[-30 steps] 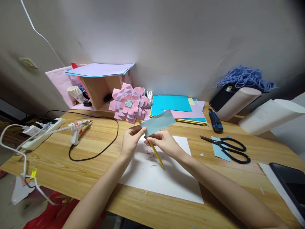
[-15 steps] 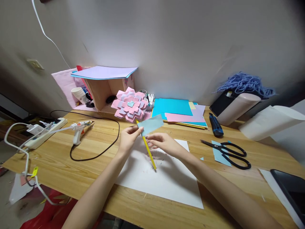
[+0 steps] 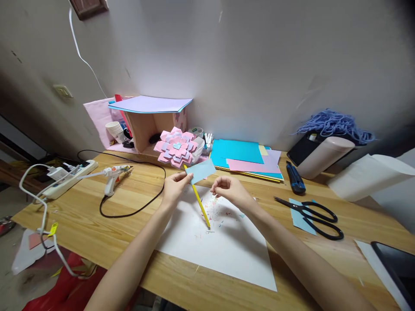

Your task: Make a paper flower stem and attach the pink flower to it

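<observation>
Paper flower (image 3: 177,147) atop slanted yellow stem (image 3: 200,205)

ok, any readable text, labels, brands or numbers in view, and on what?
None legible.
Yellow tag on the white cable: too small to read.
Green-marked round item behind the paper flower: marking too blurred.
Light-blue paper: no print visible.

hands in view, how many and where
2: the left hand holds the blue paper strip against the yellow stem; the right hand is over the white sheet.
</observation>
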`<state>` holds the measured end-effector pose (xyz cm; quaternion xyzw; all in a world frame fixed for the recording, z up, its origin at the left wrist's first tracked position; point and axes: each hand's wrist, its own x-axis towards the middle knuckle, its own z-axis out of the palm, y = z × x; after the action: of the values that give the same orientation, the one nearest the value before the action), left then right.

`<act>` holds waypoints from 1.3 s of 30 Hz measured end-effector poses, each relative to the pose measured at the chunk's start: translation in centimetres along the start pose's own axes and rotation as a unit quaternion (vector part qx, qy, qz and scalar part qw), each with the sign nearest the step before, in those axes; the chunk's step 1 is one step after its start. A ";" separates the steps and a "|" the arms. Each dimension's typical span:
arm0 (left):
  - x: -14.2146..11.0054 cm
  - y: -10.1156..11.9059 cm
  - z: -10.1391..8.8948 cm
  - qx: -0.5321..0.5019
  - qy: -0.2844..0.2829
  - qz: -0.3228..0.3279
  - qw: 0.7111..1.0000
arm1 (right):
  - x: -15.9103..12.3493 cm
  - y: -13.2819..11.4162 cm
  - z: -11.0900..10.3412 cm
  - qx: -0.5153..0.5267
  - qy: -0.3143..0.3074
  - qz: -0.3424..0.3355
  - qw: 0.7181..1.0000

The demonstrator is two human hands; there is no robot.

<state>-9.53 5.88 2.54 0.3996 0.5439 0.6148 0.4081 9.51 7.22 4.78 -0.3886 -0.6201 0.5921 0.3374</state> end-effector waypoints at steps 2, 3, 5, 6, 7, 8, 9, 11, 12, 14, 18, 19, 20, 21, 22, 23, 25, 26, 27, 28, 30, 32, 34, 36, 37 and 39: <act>0.0 -0.1 0.0 0.002 0.002 -0.001 1.000 | 0.0 -0.1 0.0 0.005 -0.002 -0.006 1.000; 0.1 -0.1 0.0 0.004 0.002 -0.001 1.000 | 0.0 -0.1 0.0 0.005 -0.003 -0.008 1.000; 0.0 -0.2 0.0 0.009 0.003 -0.002 1.000 | 0.0 -0.1 0.0 -0.003 0.001 -0.014 1.000; 0.0 -0.2 0.0 0.009 0.002 -0.002 1.000 | 0.0 -0.1 0.0 -0.009 0.002 -0.019 1.000; 0.0 -0.1 0.0 0.008 0.001 -0.003 1.000 | -0.1 -0.1 0.0 -0.015 0.004 -0.023 1.000; -0.1 -0.1 0.0 0.006 -0.001 -0.004 1.000 | -0.1 -0.1 0.0 -0.020 0.004 -0.026 0.999; -0.1 -0.1 0.1 0.004 -0.001 -0.006 1.000 | -0.1 0.0 0.0 -0.023 0.004 -0.027 0.999; -0.1 0.0 0.2 0.000 -0.001 -0.010 1.000 | 0.0 0.1 -0.1 -0.023 0.005 -0.024 0.999; -0.1 0.0 0.2 -0.002 0.001 -0.012 1.000 | 0.0 0.2 -0.1 -0.024 0.006 -0.021 0.999; -0.1 0.0 0.3 -0.004 0.004 -0.012 1.000 | 0.0 0.3 -0.2 -0.025 0.004 -0.015 1.000; 0.0 0.0 0.2 -0.004 0.004 -0.009 1.000 | 0.0 0.1 -0.2 -0.033 -0.006 -0.013 0.999; 0.0 0.0 0.2 -0.003 0.004 -0.008 1.000 | 0.0 0.1 -0.2 -0.036 -0.006 -0.013 0.999; 0.0 0.0 0.1 -0.003 0.004 -0.008 1.000 | -0.1 0.0 -0.1 -0.037 -0.005 -0.012 0.999; -0.1 0.0 0.1 -0.003 0.004 -0.008 1.000 | -0.1 -0.1 -0.1 -0.036 -0.002 -0.011 0.999; -0.1 0.0 0.1 -0.003 0.004 -0.008 1.000 | -0.1 -0.1 0.0 -0.034 0.001 -0.012 0.999; -0.1 0.0 0.1 -0.003 0.004 -0.008 1.000 | -0.1 -0.1 0.1 -0.030 0.001 -0.014 0.999; -0.1 0.0 0.2 -0.004 0.005 -0.009 1.000 | -0.2 -0.1 0.2 -0.018 0.000 -0.026 1.000; -0.1 0.0 0.2 -0.004 0.005 -0.009 1.000 | -0.2 -0.1 0.2 -0.012 -0.001 -0.032 0.999; 0.0 0.0 0.2 -0.004 0.005 -0.009 1.000 | -0.2 -0.1 0.2 -0.007 -0.002 -0.038 0.999; 0.0 0.0 0.2 -0.005 0.006 -0.009 1.000 | -0.3 -0.1 0.2 -0.003 -0.001 -0.041 0.999; 0.0 0.0 0.2 -0.005 0.007 -0.010 1.000 | -0.4 -0.2 0.2 0.001 0.005 -0.042 0.999; 0.0 -0.1 0.2 -0.004 0.007 -0.011 1.000 | -0.5 -0.3 0.2 0.003 0.014 -0.041 0.999; 0.0 0.0 0.2 -0.003 0.007 -0.011 1.000 | -0.5 -0.5 0.3 0.006 0.019 -0.041 0.999; 0.0 0.0 0.2 -0.002 0.005 -0.010 1.000 | -0.4 -0.5 0.4 0.017 0.020 -0.045 0.999; 0.0 0.0 0.2 -0.003 0.005 -0.010 1.000 | -0.3 -0.5 0.4 0.029 0.022 -0.051 0.998; 0.0 0.0 0.2 -0.002 0.004 -0.008 1.000 | -0.2 -0.4 0.5 0.055 0.034 -0.063 0.996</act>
<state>-9.39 5.94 2.56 0.3916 0.5476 0.6142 0.4119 9.13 6.84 5.14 -0.3493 -0.5978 0.5899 0.4155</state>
